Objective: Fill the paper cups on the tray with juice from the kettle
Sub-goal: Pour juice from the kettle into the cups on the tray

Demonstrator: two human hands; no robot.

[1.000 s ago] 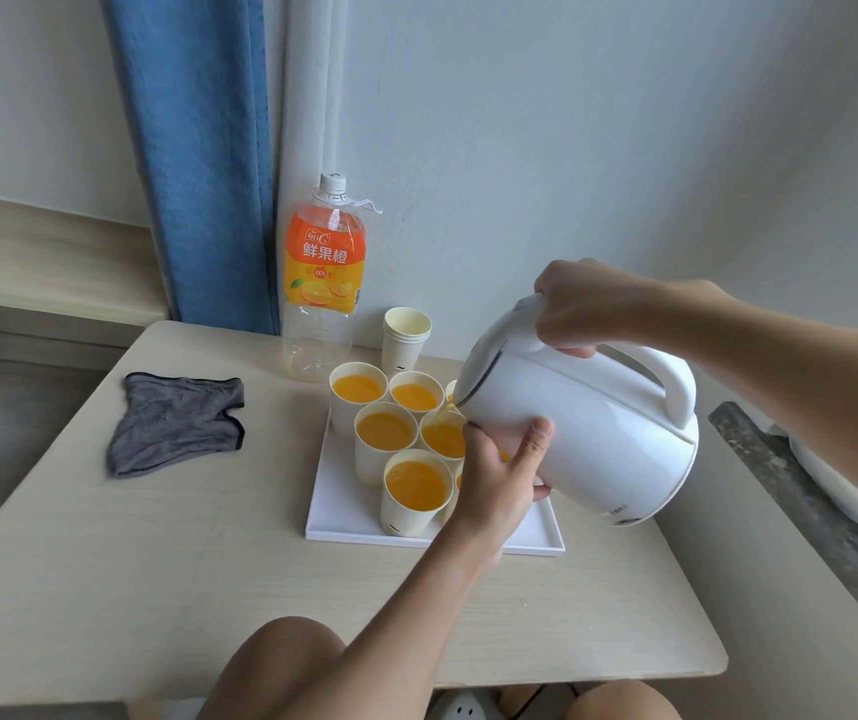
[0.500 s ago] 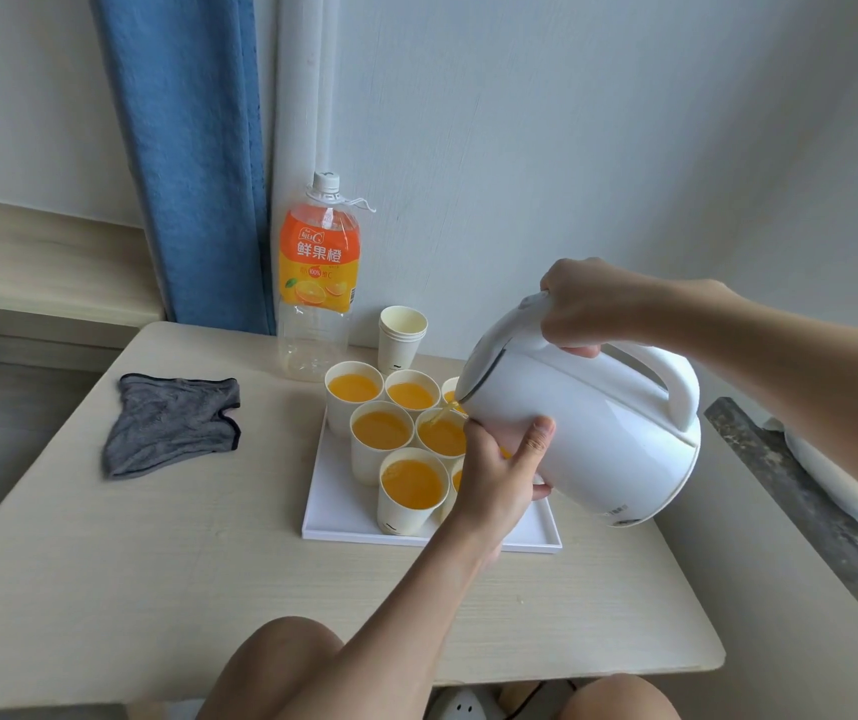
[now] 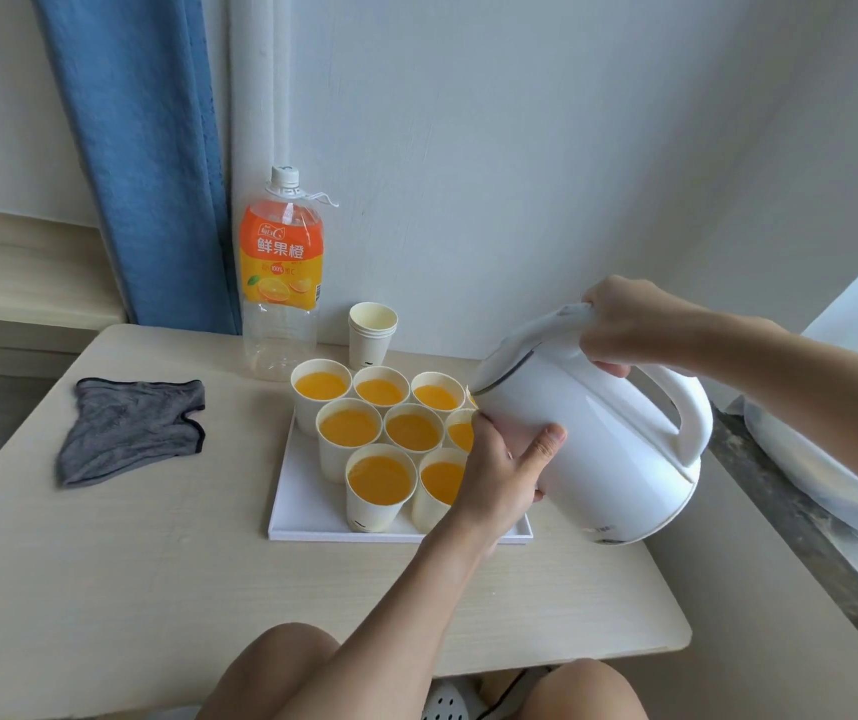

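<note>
1. the kettle (image 3: pixel 590 439) is white and held in the air, above the right side of the tray (image 3: pixel 302 506). it is tilted over to the left, spout low.
2. the right hand (image 3: pixel 621 324) grips the top of the handle next to the lid, fingers (image 3: pixel 609 367) curled tight round it.
3. the left hand (image 3: pixel 499 472) props the kettle's lower front wall. its thumb (image 3: pixel 546 440) and forefinger are spread wide and pressed flat on the wall, and the other fingers are hidden.
4. the spout sits just above the cups (image 3: pixel 372 511) at the tray's right side. a bit of orange shows at its lip. i cannot tell which cup it is over.
5. eight cups show on the tray, packed close and touching, all upright. each has juice (image 3: pixel 348 426) up near the rim. the left hand covers part of the right-hand ones.
6. the tray is white and lies flat on a pale wood table (image 3: pixel 104 574), toward its right half.
7. behind the tray stands a clear bottle (image 3: pixel 281 283) with an orange label, cap on, looking empty.
8. just right of the bottle is a short stack (image 3: pixel 370 343) of empty cups.
9. a grey cloth (image 3: pixel 130 428) lies crumpled on the table, well left of the tray.
10. a blue curtain (image 3: pixel 141 148) hangs behind the table's far left corner.
11. bare knees (image 3: pixel 281 662) show at the near table edge.
</note>
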